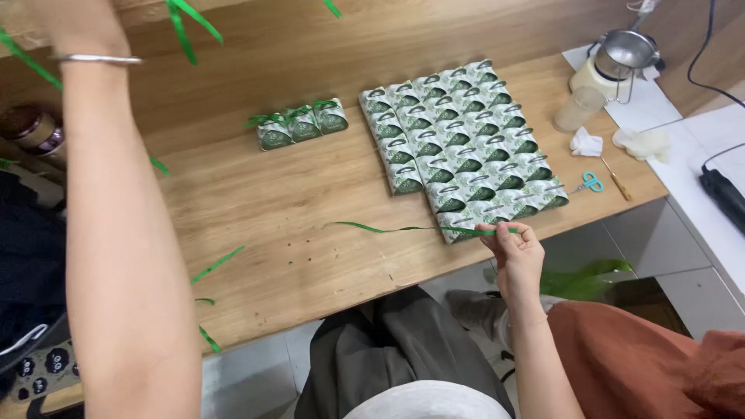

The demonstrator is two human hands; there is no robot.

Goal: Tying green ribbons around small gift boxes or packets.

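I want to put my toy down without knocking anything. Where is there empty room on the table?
The wooden table is bare in front of the three ribboned boxes, left of the big block of boxes. Only ribbon scraps lie near its front edge. The right end is crowded: scissors, cup, strainer.

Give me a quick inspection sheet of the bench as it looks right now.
Surface: wooden table, a few cut green ribbon scraps on it.
Job's things: green ribbon strip stretched out flat; large block of green-and-white patterned boxes; three ribboned boxes set apart.
Clutter: small scissors, plastic cup, crumpled tissues, metal strainer.
Hands: right hand pinches the ribbon's end; left hand raised out of frame, only the forearm with a bangle shows.
Cables: black cable at far right.
Surroundings: tiled floor, orange cloth nearby.
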